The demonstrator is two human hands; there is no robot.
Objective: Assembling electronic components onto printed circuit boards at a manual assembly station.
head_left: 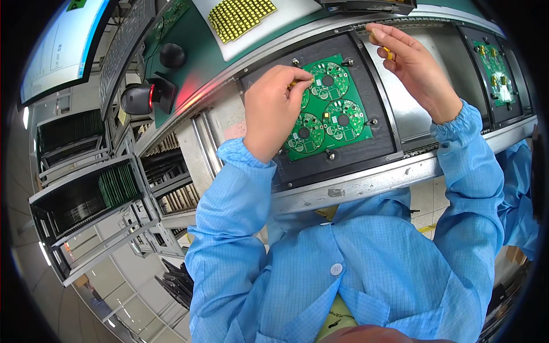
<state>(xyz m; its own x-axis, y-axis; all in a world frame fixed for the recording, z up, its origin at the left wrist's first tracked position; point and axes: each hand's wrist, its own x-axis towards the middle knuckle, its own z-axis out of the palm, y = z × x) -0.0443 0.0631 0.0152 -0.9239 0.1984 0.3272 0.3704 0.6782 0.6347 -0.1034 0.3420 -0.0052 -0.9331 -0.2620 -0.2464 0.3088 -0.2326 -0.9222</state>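
green circuit board [327,106] under left hand [273,108] pinching yellow part [293,84]; right hand [413,64] pinching another [388,54].

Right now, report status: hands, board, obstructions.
Left hand pinching a small yellow part onto the green board. Right hand raised above the conveyor, another yellow part in its fingers. Board seated in black carrier. Nothing blocking.

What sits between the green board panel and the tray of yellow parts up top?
In the head view, between the green board panel and the tray of yellow parts: the dark carrier, a metal conveyor rail, then green mat.
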